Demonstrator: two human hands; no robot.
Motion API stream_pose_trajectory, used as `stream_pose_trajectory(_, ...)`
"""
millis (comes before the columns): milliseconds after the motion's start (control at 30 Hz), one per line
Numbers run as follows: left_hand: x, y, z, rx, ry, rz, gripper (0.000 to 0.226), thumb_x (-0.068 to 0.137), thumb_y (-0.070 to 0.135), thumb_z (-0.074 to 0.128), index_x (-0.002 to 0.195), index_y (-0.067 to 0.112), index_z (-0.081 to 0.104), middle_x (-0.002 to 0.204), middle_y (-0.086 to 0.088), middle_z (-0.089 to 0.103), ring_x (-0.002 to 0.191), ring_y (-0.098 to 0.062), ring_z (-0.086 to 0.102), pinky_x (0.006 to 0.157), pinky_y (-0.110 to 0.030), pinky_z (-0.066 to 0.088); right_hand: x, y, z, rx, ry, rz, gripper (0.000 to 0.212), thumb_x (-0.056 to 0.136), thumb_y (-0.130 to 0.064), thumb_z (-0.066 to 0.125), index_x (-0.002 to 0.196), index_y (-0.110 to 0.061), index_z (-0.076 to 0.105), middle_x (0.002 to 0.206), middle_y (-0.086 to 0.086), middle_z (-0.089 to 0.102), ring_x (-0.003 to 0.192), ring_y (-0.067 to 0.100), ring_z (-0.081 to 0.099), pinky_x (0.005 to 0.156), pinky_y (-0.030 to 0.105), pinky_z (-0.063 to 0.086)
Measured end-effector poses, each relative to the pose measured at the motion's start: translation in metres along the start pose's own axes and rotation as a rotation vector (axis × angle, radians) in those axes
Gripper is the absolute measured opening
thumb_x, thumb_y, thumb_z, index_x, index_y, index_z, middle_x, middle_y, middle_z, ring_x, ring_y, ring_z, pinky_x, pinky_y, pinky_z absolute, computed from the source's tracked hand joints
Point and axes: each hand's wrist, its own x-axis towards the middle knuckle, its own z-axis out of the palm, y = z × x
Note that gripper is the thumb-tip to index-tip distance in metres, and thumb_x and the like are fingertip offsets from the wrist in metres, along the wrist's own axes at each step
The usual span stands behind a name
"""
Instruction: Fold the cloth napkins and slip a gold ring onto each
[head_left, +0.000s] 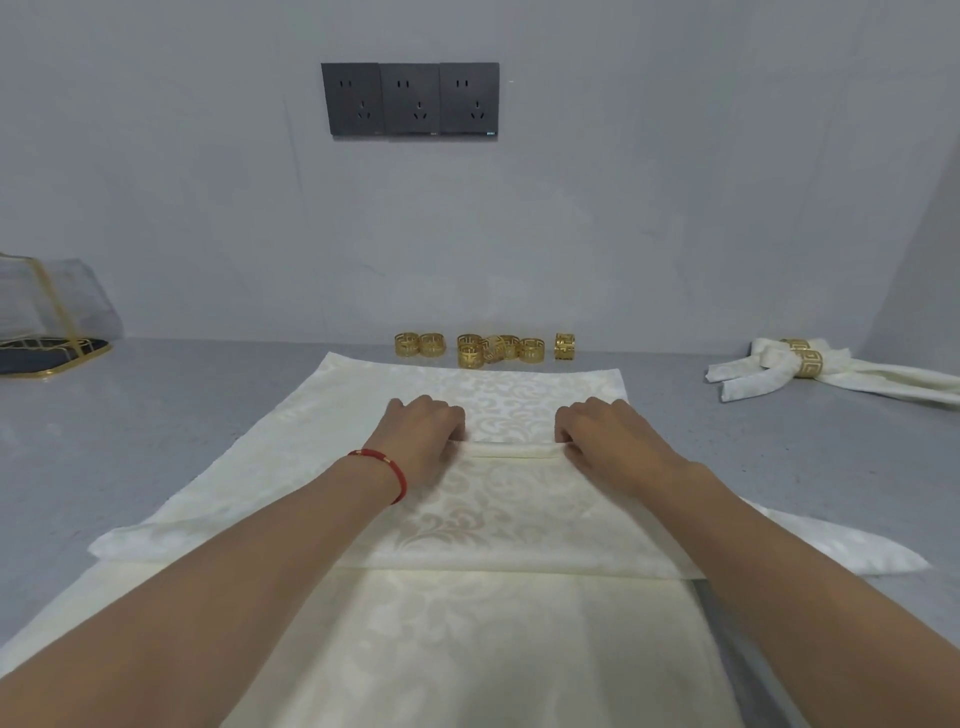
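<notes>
A cream damask napkin lies spread on the grey table, on top of more cream cloth nearer to me. Its near part is folded over, with the fold edge running between my hands. My left hand, with a red cord at the wrist, pinches the fold's left end. My right hand pinches its right end. Several gold rings stand in a row by the wall, just beyond the napkin. At the far right lie finished napkins gathered through gold rings.
A gold-framed holder with a dark base stands at the far left by the wall. Three dark wall sockets sit above the rings. Bare grey table shows on both sides of the napkin.
</notes>
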Motion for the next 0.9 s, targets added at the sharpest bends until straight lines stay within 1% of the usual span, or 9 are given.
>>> stream_pose_trajectory(200, -0.013, 0.002, -0.004, 0.135, -0.078, 0.211, 0.023, 0.086, 0.009, 0.057, 0.105, 0.021, 0.058, 0.104, 0.005, 0.054, 0.095, -0.02, 0.053, 0.078, -0.03, 0.04, -0.016, -0.003, -0.009, -0.067, -0.127, -0.084, 0.027, 0.093, 0.002, 0.042, 0.11, -0.017, 0.051, 0.11, 0.0, 0.049, 0.086, 0.02, 0.039, 0.072, 0.031, 0.026)
stream_pose_trajectory(333, -0.019, -0.002, -0.009, -0.33, -0.062, -0.091, 0.027, 0.087, 0.002, 0.054, 0.099, 0.018, 0.072, 0.09, 0.008, 0.063, 0.085, -0.014, 0.061, 0.073, -0.021, 0.047, -0.013, 0.012, -0.005, 0.242, -0.181, 0.047, 0.019, 0.094, -0.009, 0.048, 0.1, -0.023, 0.059, 0.103, -0.005, 0.06, 0.091, 0.02, 0.057, 0.083, 0.039, 0.052)
stream_pose_trajectory(433, -0.02, -0.002, -0.003, -0.548, -0.022, -0.264, 0.02, 0.091, 0.002, 0.059, 0.1, 0.015, 0.072, 0.088, 0.001, 0.065, 0.065, -0.012, 0.06, 0.061, -0.019, 0.047, -0.014, 0.016, 0.004, 0.362, -0.151, 0.14, 0.015, 0.099, -0.014, 0.059, 0.111, -0.015, 0.068, 0.107, 0.006, 0.067, 0.096, 0.025, 0.063, 0.089, 0.041, 0.053)
stream_pose_trajectory(500, -0.018, 0.0, -0.004, -0.467, -0.063, -0.252, 0.018, 0.092, 0.005, 0.058, 0.1, 0.012, 0.073, 0.088, -0.001, 0.064, 0.068, -0.012, 0.058, 0.061, -0.021, 0.048, -0.013, 0.016, 0.007, 0.314, -0.113, 0.13, 0.016, 0.098, -0.017, 0.062, 0.107, -0.013, 0.074, 0.108, 0.007, 0.07, 0.105, 0.03, 0.062, 0.089, 0.04, 0.051)
stream_pose_trajectory(633, -0.025, 0.002, -0.012, -0.116, -0.03, -0.056, 0.017, 0.09, 0.009, 0.054, 0.098, 0.02, 0.063, 0.101, 0.008, 0.057, 0.099, -0.016, 0.049, 0.09, -0.038, 0.039, -0.02, 0.007, -0.002, -0.009, -0.053, 0.032, 0.014, 0.102, -0.019, 0.055, 0.11, -0.017, 0.065, 0.11, -0.001, 0.065, 0.105, 0.024, 0.058, 0.082, 0.035, 0.039)
stream_pose_trajectory(667, -0.028, 0.002, -0.013, -0.082, -0.032, -0.01, 0.018, 0.088, 0.006, 0.055, 0.098, 0.022, 0.057, 0.102, 0.01, 0.054, 0.099, -0.016, 0.048, 0.09, -0.037, 0.035, -0.022, 0.003, -0.004, -0.096, -0.001, -0.019, 0.01, 0.097, -0.015, 0.061, 0.107, -0.016, 0.063, 0.105, -0.001, 0.065, 0.098, 0.024, 0.06, 0.075, 0.034, 0.037)
stream_pose_trajectory(767, -0.036, -0.001, -0.015, -0.018, -0.065, 0.105, 0.031, 0.082, 0.0, 0.059, 0.1, 0.025, 0.055, 0.104, 0.013, 0.052, 0.101, -0.015, 0.051, 0.086, -0.035, 0.031, -0.032, 0.001, -0.002, -0.205, 0.058, -0.143, 0.036, 0.058, -0.001, 0.086, 0.078, -0.016, 0.06, 0.071, -0.001, 0.056, 0.061, 0.022, 0.055, 0.056, 0.029, 0.027)
stream_pose_trajectory(833, -0.037, -0.003, -0.019, 0.016, -0.133, 0.14, 0.033, 0.083, 0.001, 0.06, 0.105, 0.026, 0.058, 0.108, 0.012, 0.055, 0.104, -0.013, 0.052, 0.087, -0.034, 0.032, -0.037, -0.002, 0.0, -0.18, 0.014, -0.216, 0.03, 0.067, 0.001, 0.079, 0.083, -0.016, 0.059, 0.078, 0.0, 0.055, 0.065, 0.023, 0.052, 0.059, 0.03, 0.028)
stream_pose_trajectory(900, -0.037, -0.004, -0.022, -0.04, -0.18, 0.097, 0.028, 0.084, 0.008, 0.059, 0.105, 0.026, 0.062, 0.108, 0.013, 0.059, 0.103, -0.011, 0.053, 0.09, -0.034, 0.036, -0.042, 0.002, 0.0, -0.044, -0.014, -0.148, 0.022, 0.087, -0.001, 0.058, 0.095, -0.021, 0.056, 0.096, -0.002, 0.056, 0.08, 0.022, 0.051, 0.067, 0.031, 0.031)
